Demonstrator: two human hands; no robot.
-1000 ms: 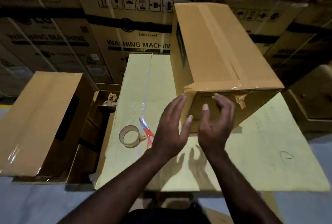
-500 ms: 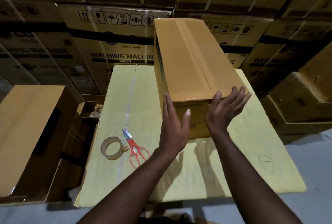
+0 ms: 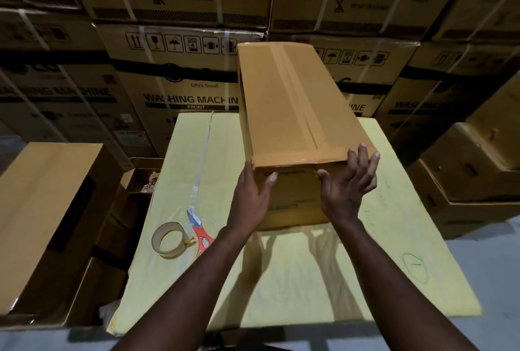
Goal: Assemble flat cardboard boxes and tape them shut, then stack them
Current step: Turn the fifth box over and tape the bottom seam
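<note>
Tape roll (image 3: 168, 239), red-handled scissors (image 3: 201, 231): side by side, near left edge of yellow carton (image 3: 309, 280). Left hand (image 3: 250, 196), right hand (image 3: 346, 181): fingers straight, pressing near corners of taped cardboard box (image 3: 289, 103), which reaches the carton's far edge. Washing-machine cartons (image 3: 180, 91): stacked behind.

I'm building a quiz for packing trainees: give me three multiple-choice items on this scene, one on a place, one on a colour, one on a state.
1. Where is the tape roll? A on the floor; B on the yellow surface, left of the scissors; C inside a carton.
2. The scissors' handles are: A red; B blue; C black.
3. The top seam of the box is: A gaping; B taped shut; C torn off.
B: it lies beside the scissors on the surface. A: the handles show red. B: tape runs along the seam.
</note>
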